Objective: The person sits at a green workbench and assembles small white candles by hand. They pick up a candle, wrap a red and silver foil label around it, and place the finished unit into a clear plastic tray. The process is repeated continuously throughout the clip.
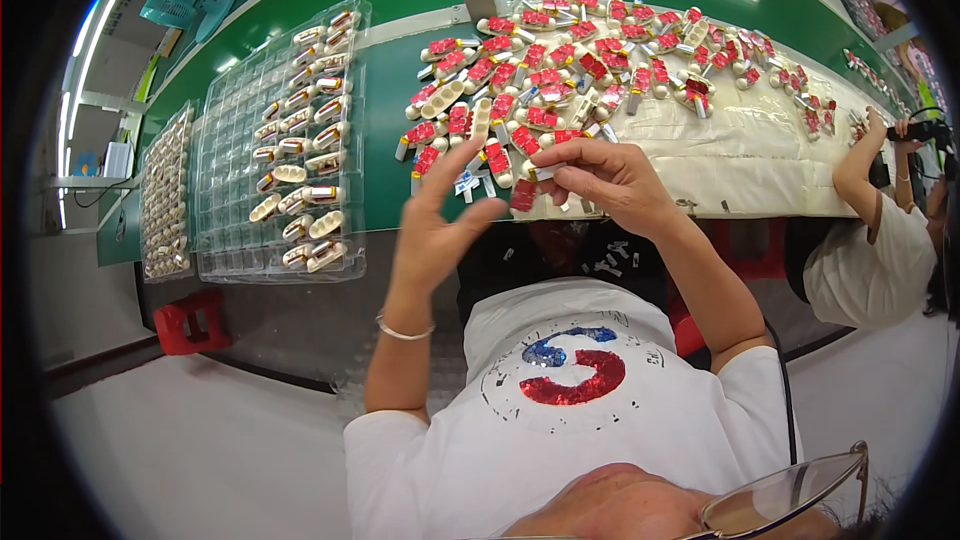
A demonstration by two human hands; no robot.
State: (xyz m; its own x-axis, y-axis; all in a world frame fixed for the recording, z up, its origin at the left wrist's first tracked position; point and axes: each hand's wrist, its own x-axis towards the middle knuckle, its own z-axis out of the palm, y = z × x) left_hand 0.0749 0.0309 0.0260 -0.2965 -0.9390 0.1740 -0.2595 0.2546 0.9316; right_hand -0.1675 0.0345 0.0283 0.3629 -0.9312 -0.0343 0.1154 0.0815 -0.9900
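A small white piece (543, 174), likely light, stiff and best held by its ends, sits pinched in the right hand (612, 180) near the table (385, 140) edge. The left hand (440, 208) splays, released; red-labelled pieces (592, 66) lie beyond.

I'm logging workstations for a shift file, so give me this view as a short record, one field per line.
Left hand: fingers spread, nothing visibly held
Right hand: fingers pinching a small piece, detail unclear
Pile: many red-and-white pieces, loosely heaped beyond the hands
Clear tray: left of the pile, pale pieces in its right-hand columns
Surface: green table
Surroundings: teal fan at far left, red stool below the trays, co-worker at right
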